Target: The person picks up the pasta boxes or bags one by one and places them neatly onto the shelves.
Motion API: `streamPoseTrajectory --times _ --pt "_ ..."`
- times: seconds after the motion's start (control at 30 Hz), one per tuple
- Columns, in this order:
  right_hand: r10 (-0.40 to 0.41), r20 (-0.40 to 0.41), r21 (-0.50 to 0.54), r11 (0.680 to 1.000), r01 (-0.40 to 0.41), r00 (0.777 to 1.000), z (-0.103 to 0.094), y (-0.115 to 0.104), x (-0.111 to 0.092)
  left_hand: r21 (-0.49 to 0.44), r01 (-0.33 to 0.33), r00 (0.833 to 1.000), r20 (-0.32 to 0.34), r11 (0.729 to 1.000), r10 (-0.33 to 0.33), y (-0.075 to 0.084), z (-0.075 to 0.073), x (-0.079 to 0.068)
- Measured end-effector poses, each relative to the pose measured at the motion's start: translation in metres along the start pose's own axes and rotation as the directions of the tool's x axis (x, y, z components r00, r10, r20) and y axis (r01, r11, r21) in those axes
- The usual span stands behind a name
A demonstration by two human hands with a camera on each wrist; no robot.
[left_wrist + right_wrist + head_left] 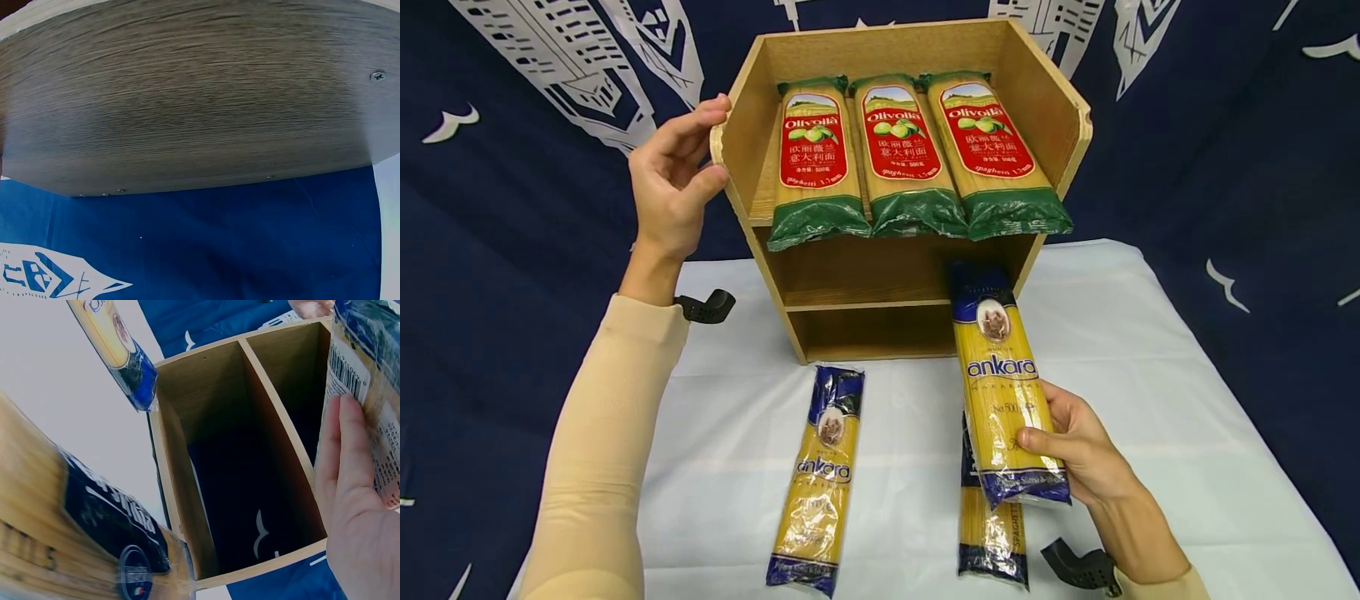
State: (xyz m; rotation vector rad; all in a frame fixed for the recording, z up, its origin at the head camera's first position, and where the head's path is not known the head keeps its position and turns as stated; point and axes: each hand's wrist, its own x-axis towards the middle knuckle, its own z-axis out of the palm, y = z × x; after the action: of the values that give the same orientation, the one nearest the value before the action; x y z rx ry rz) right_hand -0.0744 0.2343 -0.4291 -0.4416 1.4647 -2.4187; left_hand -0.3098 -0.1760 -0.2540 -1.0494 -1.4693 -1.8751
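Note:
My right hand (1093,454) grips a yellow and blue ankara spaghetti pack (1003,392), thumb on its front. The pack tilts upward before the right side of a wooden shelf (917,37). Seen in the right wrist view, two straight fingers (353,437) lie against its barcode side. At the shelf's upper left side edge, my left hand (673,171) holds on with thumb and fingertips. Three Olivoilà spaghetti packs (906,150) lie side by side on the top tier, their green ends overhanging the front.
Another ankara pack (816,483) lies on the white tablecloth (715,475) at the left. Partly hidden below the held pack is a dark-banded spaghetti pack (992,533). The shelf's middle board (868,306) divides two lower compartments. A dark blue patterned cloth (497,250) hangs behind.

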Motion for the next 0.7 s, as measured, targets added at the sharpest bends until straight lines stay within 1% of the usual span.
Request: streamPoseTrajectory --times 0.23,0.33,0.43,0.6,0.7 --pt "-0.048 0.04 0.015 0.999 0.047 0.998 -0.007 -0.003 0.023 -0.007 0.003 1.0 0.005 1.0 -0.003 0.0 0.0 0.001" --pt "-0.053 0.044 0.019 0.998 0.053 0.998 -0.01 -0.007 0.031 -0.003 -0.004 1.0 0.015 1.0 0.004 0.0 0.0 0.001" --pt "-0.032 0.019 0.023 0.999 0.031 0.999 -0.013 -0.011 0.038 0.0 -0.01 1.0 0.017 1.0 0.01 0.0 0.0 0.001" --pt "0.037 -0.042 0.026 0.999 -0.036 0.998 -0.014 -0.018 0.052 0.017 -0.018 1.0 0.021 1.0 0.017 0.0 -0.002 0.0" --pt "0.051 -0.068 0.032 0.998 -0.049 0.996 -0.013 -0.021 0.06 0.03 -0.025 0.999 0.028 0.999 0.024 0.001 -0.003 0.001"
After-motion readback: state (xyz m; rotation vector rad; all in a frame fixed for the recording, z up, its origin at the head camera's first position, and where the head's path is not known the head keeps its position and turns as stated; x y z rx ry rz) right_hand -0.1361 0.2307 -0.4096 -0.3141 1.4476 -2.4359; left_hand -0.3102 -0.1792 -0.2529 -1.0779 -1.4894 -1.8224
